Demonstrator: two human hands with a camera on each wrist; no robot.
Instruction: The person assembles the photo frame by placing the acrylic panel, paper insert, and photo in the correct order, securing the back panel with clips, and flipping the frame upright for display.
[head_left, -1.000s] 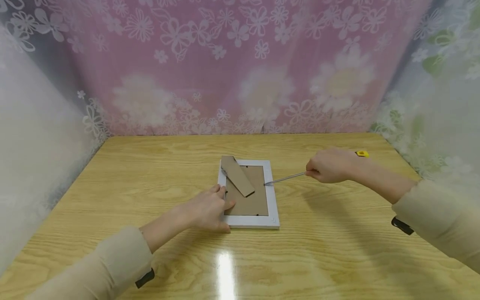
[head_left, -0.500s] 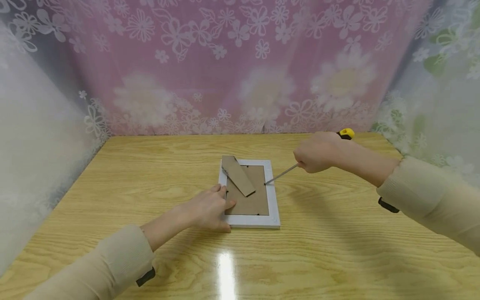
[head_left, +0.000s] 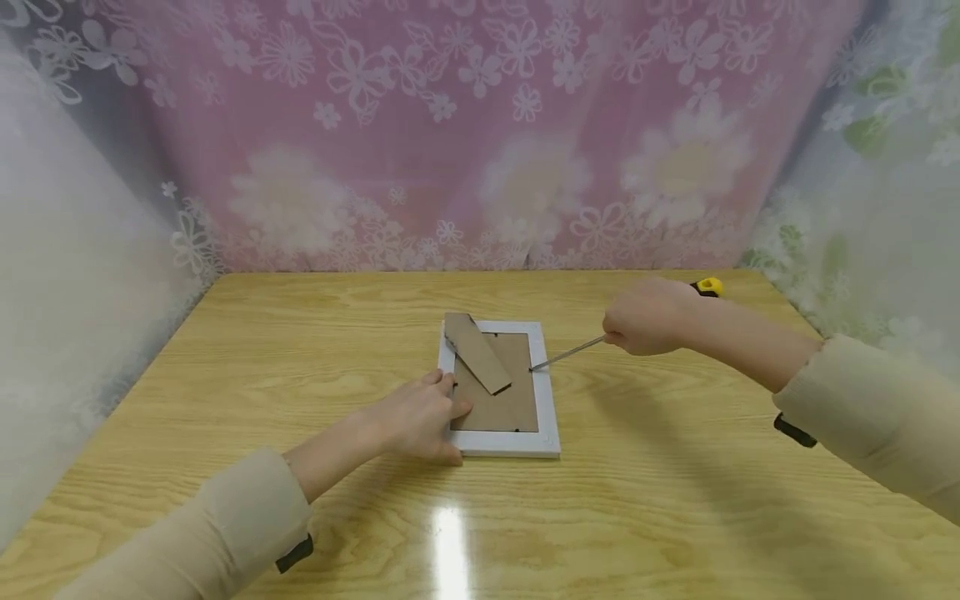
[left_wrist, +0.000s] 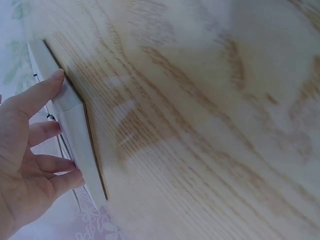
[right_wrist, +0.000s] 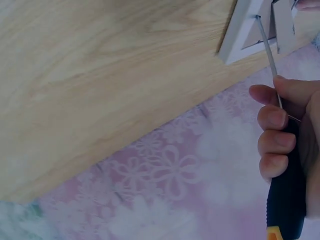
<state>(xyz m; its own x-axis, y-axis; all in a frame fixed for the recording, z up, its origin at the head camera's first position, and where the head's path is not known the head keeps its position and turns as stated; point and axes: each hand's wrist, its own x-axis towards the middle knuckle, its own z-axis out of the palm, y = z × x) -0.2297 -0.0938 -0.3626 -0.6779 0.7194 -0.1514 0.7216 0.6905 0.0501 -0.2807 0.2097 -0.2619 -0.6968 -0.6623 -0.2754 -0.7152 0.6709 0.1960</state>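
Note:
A white picture frame (head_left: 550,417) lies face down, its brown backing board (head_left: 487,410) and slanted stand leg (head_left: 476,354) facing up. Small dark tabs sit along the board's edges. My left hand (head_left: 416,417) holds the frame's near left corner, thumb at the near edge and fingers over the left side. In my right hand (head_left: 648,317) I grip a screwdriver by its black handle (right_wrist: 286,192), which has a yellow end. Its thin metal shaft (head_left: 573,352) slopes down to the tab (head_left: 531,369) on the board's right edge; the tip appears to touch it.
The frame rests on a wood-grain table (head_left: 315,333). Behind it hangs a pink flowered curtain (head_left: 420,167), with pale flowered sheets at both sides. A bright light reflection (head_left: 452,550) shows near the table's front.
My right hand rises and shifts left, tilting the screwdriver steeper, then lowers partway back to the right. The screwdriver's tip stays at the right tab. The left hand and frame stay in place.

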